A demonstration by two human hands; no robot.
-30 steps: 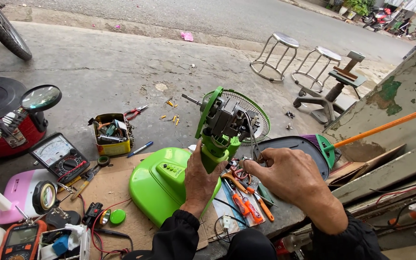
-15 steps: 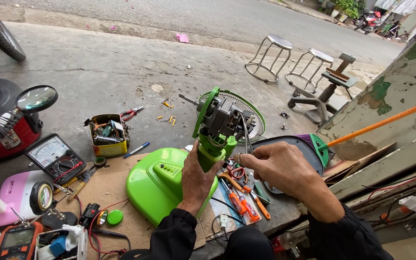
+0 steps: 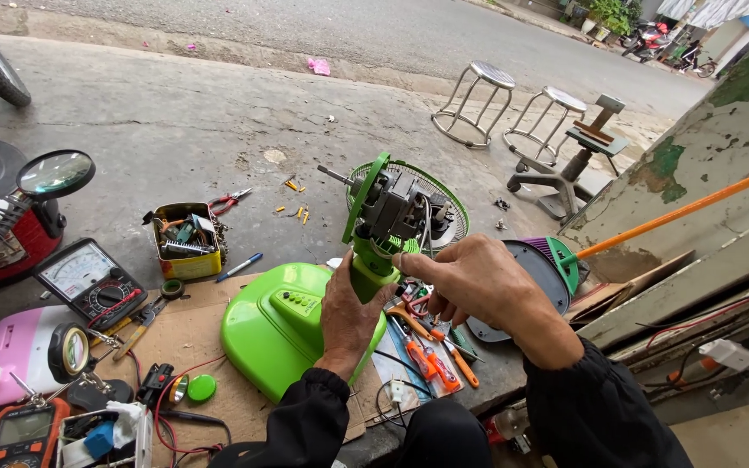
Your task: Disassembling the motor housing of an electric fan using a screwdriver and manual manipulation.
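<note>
The left hand (image 3: 350, 319) grasps the fan's green neck (image 3: 368, 276); the right hand (image 3: 477, 282), fingers loosely curled, touches beside the bare motor (image 3: 394, 206) (base (image 3: 275, 325) on cardboard, centre).

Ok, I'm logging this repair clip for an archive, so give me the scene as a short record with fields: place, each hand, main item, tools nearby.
place: cardboard sheet on concrete ground beside a street
left hand: gripping the green fan neck
right hand: fingertips at the exposed fan motor, holding nothing I can make out
main item: green fan base, motor bare, wire grille behind
tools nearby: orange-handled screwdrivers, analog multimeter, yellow parts tin, magnifying glass
background: two metal stools
</note>
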